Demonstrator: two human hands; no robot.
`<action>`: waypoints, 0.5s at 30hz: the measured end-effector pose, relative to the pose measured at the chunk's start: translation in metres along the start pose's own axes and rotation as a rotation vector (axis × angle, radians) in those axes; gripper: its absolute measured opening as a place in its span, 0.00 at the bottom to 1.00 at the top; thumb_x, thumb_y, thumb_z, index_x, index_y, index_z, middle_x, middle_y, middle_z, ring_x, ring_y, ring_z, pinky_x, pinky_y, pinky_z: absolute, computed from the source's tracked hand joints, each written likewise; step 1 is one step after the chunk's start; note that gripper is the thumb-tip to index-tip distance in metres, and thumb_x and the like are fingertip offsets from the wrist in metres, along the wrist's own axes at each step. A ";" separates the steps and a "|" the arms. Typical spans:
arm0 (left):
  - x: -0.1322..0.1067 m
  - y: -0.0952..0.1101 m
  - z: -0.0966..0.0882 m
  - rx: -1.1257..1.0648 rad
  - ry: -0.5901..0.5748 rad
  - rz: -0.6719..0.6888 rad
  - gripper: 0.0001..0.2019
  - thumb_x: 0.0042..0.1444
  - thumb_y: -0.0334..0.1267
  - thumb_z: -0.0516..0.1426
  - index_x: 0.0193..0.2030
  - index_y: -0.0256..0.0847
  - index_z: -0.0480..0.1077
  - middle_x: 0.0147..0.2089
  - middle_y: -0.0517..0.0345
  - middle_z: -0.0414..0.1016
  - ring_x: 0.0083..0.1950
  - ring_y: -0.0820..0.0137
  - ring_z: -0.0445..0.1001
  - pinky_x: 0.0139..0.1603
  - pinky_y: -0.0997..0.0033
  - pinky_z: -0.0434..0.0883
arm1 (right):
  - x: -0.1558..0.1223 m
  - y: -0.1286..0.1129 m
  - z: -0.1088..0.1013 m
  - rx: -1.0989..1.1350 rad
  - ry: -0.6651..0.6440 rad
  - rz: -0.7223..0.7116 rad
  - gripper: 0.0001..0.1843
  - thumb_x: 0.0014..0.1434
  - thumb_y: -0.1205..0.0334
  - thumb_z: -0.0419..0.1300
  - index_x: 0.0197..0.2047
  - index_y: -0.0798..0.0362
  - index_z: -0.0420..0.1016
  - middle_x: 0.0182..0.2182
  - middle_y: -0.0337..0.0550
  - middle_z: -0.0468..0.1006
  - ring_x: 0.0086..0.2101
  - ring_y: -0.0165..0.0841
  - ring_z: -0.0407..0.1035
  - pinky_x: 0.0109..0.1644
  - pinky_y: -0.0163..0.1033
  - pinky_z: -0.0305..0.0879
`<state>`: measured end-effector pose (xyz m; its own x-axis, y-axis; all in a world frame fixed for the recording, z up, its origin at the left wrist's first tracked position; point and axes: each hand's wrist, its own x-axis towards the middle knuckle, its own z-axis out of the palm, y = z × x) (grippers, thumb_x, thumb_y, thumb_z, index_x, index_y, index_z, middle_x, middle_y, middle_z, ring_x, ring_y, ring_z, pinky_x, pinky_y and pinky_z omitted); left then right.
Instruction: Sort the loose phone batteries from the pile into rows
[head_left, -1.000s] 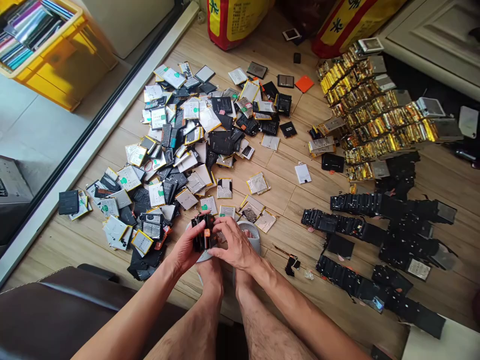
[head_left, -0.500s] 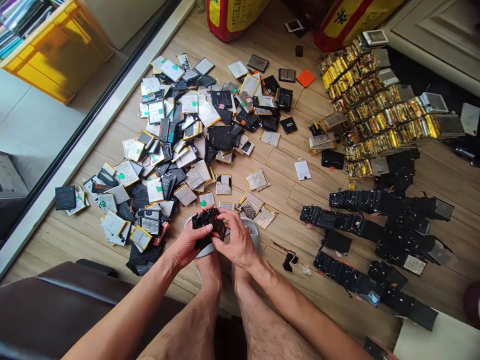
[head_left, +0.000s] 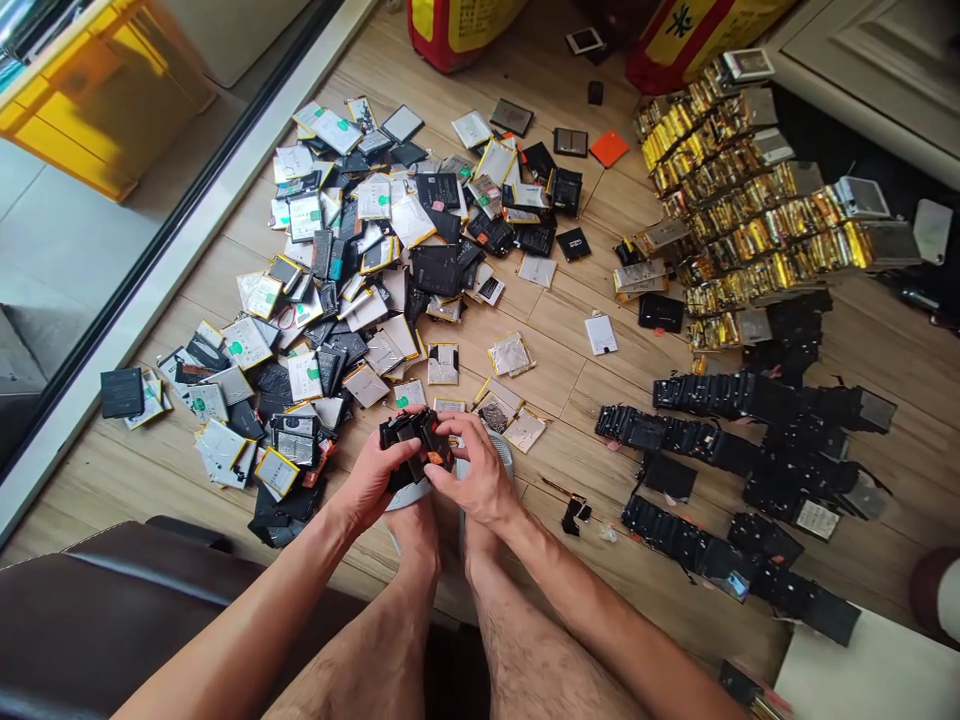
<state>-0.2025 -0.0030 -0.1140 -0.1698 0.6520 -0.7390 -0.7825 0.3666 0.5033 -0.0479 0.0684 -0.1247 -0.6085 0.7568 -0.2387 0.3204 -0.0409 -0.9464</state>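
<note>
Your bundle of batteries (head_left: 409,440) is black with an orange tab (head_left: 433,458). You see also gold rows (head_left: 757,200), black rows (head_left: 720,395), a yellow crate (head_left: 105,130), a pale wood-grain floor (head_left: 570,370).

Black battery bundle (head_left: 409,440) no longer upright between palms, now tipped and fanned out toward right. Orange tab (head_left: 435,459) moved from bundle's middle to its lower right edge. Right grip (head_left: 476,480) fingers, earlier beside bundle, now curl over its top. View drifted: yellow crate (head_left: 112,110) partly out of frame.
</note>
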 end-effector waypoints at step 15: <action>-0.001 0.008 0.005 -0.096 -0.029 -0.063 0.28 0.48 0.30 0.71 0.57 0.43 0.74 0.48 0.52 0.81 0.40 0.63 0.81 0.44 0.57 0.82 | 0.004 0.034 -0.013 0.091 0.229 0.175 0.25 0.71 0.50 0.49 0.66 0.50 0.67 0.49 0.47 0.82 0.49 0.41 0.76 0.53 0.48 0.77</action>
<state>-0.2057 0.0022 -0.1071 -0.1017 0.6491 -0.7539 -0.8452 0.3434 0.4097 -0.0300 0.0788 -0.1549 -0.3666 0.8603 -0.3543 0.3331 -0.2343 -0.9133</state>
